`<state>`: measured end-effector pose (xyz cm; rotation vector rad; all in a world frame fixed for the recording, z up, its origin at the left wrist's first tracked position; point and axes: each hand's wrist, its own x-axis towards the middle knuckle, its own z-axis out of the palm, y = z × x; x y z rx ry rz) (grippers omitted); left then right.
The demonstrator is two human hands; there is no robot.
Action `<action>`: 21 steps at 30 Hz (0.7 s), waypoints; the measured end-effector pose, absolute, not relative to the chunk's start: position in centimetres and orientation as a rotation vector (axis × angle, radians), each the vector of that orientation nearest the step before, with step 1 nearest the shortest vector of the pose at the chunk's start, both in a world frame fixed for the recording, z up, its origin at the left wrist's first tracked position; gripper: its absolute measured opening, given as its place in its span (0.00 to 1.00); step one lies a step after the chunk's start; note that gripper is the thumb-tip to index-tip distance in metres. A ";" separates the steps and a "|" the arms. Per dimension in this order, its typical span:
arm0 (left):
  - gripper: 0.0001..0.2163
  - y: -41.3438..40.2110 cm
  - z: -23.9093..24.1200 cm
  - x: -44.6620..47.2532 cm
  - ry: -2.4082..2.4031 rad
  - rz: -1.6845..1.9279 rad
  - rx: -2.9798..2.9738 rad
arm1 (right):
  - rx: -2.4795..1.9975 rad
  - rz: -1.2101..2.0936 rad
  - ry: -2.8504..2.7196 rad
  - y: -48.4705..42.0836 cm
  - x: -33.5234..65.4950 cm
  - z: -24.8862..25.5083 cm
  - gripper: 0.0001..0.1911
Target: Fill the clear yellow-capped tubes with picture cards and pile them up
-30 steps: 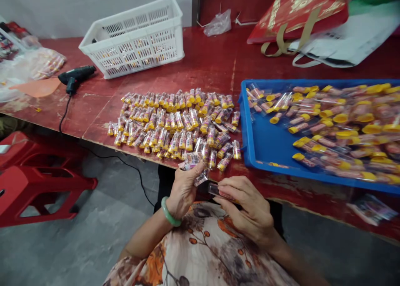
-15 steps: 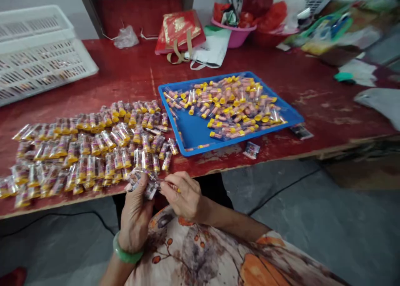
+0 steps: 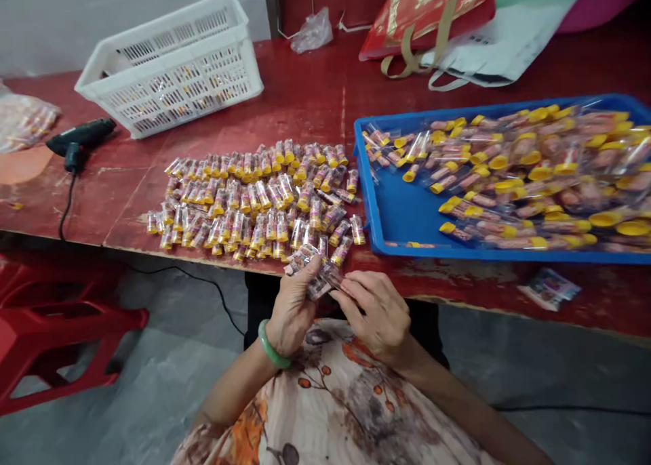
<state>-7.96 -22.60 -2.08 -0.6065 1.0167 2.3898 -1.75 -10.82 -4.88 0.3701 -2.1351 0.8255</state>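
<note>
My left hand (image 3: pixel 295 306), with a green bangle at the wrist, is closed on a small stack of printed labels (image 3: pixel 311 277) just below the table's front edge. My right hand (image 3: pixel 376 309) pinches a small clear tube (image 3: pixel 336 275) against that stack, fingers curled. Right above both hands, rows of small filled tubes with yellow caps (image 3: pixel 254 200) lie on the red table (image 3: pixel 305 106). A blue tray (image 3: pixel 401 214) at the right holds a heap of clear tubes with yellow caps (image 3: pixel 534 173).
A white slotted basket (image 3: pixel 173 65) stands at the back left. A black glue gun (image 3: pixel 79 139) with its cord lies at the left. A red bag (image 3: pixel 427 11) and a white bag (image 3: pixel 503 45) lie at the back. A label packet (image 3: pixel 549 289) lies near the front edge. Red stools (image 3: pixel 51 329) stand below left.
The view swung right and then back left. My hands stayed together at the table edge, the right one still working a tube against the labels in the left.
</note>
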 end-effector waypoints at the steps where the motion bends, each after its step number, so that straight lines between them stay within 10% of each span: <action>1: 0.11 -22.6 -2.3 -8.0 1.008 2.402 -0.587 | 0.335 0.899 -2.134 -10.9 -1.8 -4.9 0.17; 21: 0.15 -23.0 -3.5 -7.7 0.982 2.409 -0.583 | 0.241 0.969 -2.138 -11.4 -2.2 -5.4 0.16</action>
